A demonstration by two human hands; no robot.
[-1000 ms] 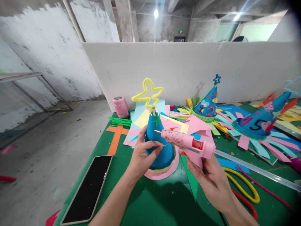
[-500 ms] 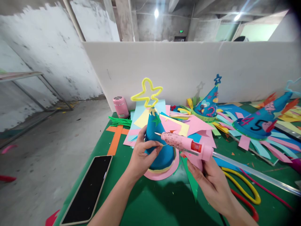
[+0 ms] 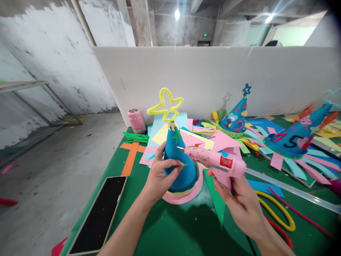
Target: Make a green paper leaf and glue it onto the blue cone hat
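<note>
Left hand (image 3: 160, 179) pinches some scrap (image 3: 184, 164), paper perhaps, before the blue hat (image 3: 186, 179); right hand (image 3: 238, 204) holds a glue gun (image 3: 213, 160).

Two bare white lamps (image 3: 177, 14) (image 3: 269, 18) flare overhead, throwing pale streaks down toward the white partition (image 3: 186, 67), which catches a faint star-shaped shadow, while a broader, soft-edged one darkens the near green counter (image 3: 165, 231). The light is fairly even and cool, with a glint along the clear glue stick (image 3: 293, 190). The middle looks reasonably sharp; wide-angle stretching pulls at the sides, and the upper right corner falls to black.
</note>
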